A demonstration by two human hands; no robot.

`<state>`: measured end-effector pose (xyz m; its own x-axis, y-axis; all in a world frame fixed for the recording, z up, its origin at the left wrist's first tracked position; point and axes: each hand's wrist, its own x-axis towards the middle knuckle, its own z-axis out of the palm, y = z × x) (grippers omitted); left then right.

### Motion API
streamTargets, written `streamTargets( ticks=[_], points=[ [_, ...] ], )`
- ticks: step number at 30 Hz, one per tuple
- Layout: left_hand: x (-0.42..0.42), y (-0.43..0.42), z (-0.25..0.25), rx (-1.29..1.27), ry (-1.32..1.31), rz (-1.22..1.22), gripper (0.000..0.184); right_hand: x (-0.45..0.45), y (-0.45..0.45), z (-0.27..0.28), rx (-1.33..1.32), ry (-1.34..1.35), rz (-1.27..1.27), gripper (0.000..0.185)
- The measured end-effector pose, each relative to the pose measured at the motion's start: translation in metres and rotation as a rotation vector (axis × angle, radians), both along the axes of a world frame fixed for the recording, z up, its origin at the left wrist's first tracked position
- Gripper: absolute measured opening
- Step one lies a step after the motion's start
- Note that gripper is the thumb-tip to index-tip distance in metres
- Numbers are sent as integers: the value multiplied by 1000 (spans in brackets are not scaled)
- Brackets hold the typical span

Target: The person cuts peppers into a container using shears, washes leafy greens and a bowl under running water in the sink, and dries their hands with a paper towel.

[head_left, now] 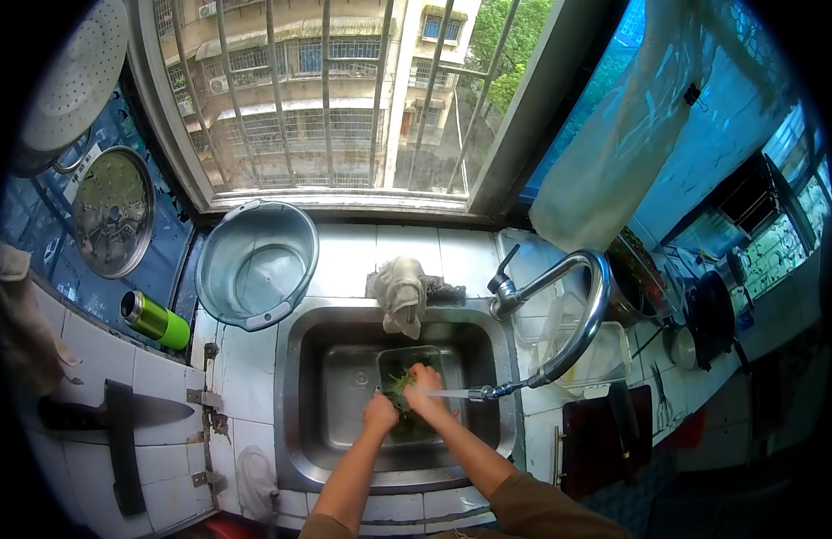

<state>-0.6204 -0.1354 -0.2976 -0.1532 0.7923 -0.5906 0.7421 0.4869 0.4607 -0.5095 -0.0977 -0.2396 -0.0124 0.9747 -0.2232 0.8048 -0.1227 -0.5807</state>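
Both of my hands are low in the steel sink (pixel 313 458). Leafy greens (pixel 398 384) lie between them, over a rectangular see-through container (pixel 425 352) that stands in the sink. My right hand (pixel 423 392) is closed on the greens, its fingertips partly hidden among the leaves. Beside it on the left, my left hand (pixel 380 411) is also closed at the edge of the same leaves. A stream of water runs from the faucet (pixel 573 355) onto my right hand.
A grey-blue plastic basin (pixel 254 260) stands behind the sink on the left. A cloth (pixel 402 292) hangs over the sink's back rim. A green bottle (pixel 155 321) and a knife (pixel 119 415) are at the left. On the right, a knife (pixel 624 420) rests on a dark cutting board (pixel 585 449).
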Motion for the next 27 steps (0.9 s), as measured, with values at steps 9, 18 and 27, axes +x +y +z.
streamTargets(
  ticks=[9, 18, 27],
  points=[
    [13, 0, 40, -108, 46, 78, 50, -4, -27, -48, -122, -448, 508, 43],
    [9, 1, 20, -149, 28, 45, 48, -7, 25, -18, -38, -164, 234, 27],
    [10, 2, 20, -175, 10, 86, 49, 10, 5, 8, -190, -132, 92, 34]
  ],
)
